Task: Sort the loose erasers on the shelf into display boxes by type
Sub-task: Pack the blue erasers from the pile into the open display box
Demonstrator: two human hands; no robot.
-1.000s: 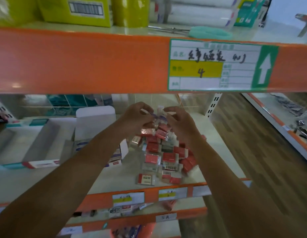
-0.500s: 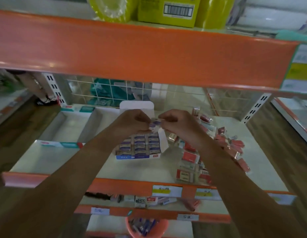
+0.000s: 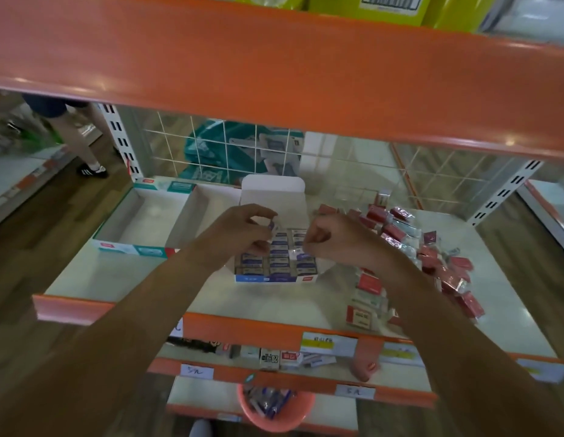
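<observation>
A small display box (image 3: pixel 276 278) with rows of blue-sleeved erasers stands at the middle of the shelf, its white lid flap upright behind. My left hand (image 3: pixel 239 234) hovers over the box's back left and pinches a blue-sleeved eraser (image 3: pixel 272 226) at its fingertips. My right hand (image 3: pixel 337 239) is over the box's right side, fingers curled, pinching another blue-sleeved eraser (image 3: pixel 301 255) just above the rows. A heap of loose red-sleeved erasers (image 3: pixel 432 263) lies on the shelf to the right of the box.
A larger teal-and-white display box (image 3: pixel 142 247) stands to the left. The orange beam of the shelf above (image 3: pixel 274 74) hangs over the work area. A wire grid (image 3: pixel 211 146) backs the shelf. Lower shelves hold small packs and an orange basket (image 3: pixel 276 405). A person's legs (image 3: pixel 85 146) stand at far left.
My view has swung left, from the red heap to the blue-eraser box. Both hands travelled from above the heap to above the box and have drawn apart, each with an eraser.
</observation>
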